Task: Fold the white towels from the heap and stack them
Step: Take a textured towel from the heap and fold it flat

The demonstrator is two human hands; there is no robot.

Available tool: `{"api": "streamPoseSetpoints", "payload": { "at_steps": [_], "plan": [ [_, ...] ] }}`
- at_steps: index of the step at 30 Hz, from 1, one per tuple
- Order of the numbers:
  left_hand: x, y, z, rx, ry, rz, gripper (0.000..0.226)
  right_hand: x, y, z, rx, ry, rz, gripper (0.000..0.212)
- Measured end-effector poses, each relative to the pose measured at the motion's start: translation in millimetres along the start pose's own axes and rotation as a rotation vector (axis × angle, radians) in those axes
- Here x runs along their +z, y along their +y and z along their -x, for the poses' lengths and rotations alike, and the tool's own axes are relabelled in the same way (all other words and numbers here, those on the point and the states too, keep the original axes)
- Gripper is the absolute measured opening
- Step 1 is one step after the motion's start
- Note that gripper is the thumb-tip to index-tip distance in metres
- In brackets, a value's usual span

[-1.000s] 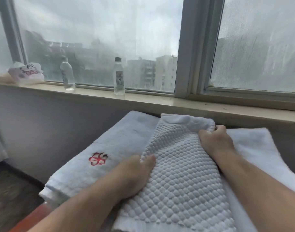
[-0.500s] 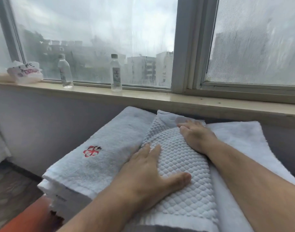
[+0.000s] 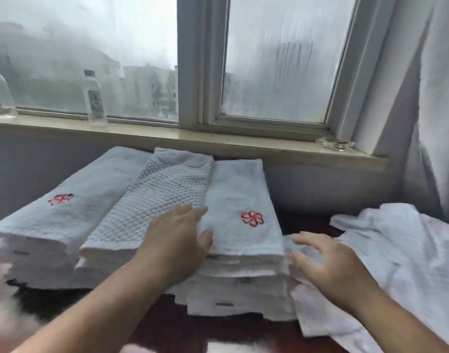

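Finds left hand [image 3: 177, 240] released, flat on the folded waffle-weave towel [image 3: 152, 197]; right hand [image 3: 330, 266] released, fingers spread, at the heap [image 3: 401, 250].

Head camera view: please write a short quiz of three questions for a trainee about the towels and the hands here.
1. True or false: the waffle towel lies between the left flower towel and the right flower towel.
2. The right hand, fingers spread, reaches toward: A) the unfolded heap; B) a basket; C) a cup.
3. How many bottles stand on the window sill?
Key: 1 true; 2 A; 3 two.
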State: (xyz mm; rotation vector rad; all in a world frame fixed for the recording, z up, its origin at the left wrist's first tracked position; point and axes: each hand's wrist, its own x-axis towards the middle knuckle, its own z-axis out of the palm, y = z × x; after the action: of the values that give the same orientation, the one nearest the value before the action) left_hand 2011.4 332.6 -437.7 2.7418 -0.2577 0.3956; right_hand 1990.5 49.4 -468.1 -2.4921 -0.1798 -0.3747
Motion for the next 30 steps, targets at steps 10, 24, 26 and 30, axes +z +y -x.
{"api": "streamPoseSetpoints", "payload": {
  "at_steps": [10, 24, 26, 30],
  "plan": [
    [116, 207, 42, 0.340, 0.005, 0.455, 0.021, -70, 133, 95, 0.251, 0.465, 0.037, 0.020],
    [237, 252, -30, 0.357, -0.200, 0.147, 0.092, -108, 222, 86, 0.404, 0.799, 0.003, 0.012],
    [240, 251, -35, 0.373, -0.184, 0.153, 0.091, -106, 221, 85, 0.388, 0.705, -0.088, 0.020],
    [241, 258, -36, 0.439, -0.073, 0.183, 0.062, -98, 226, 82, 0.411, 0.568, 0.089, 0.018]
  ]
}}
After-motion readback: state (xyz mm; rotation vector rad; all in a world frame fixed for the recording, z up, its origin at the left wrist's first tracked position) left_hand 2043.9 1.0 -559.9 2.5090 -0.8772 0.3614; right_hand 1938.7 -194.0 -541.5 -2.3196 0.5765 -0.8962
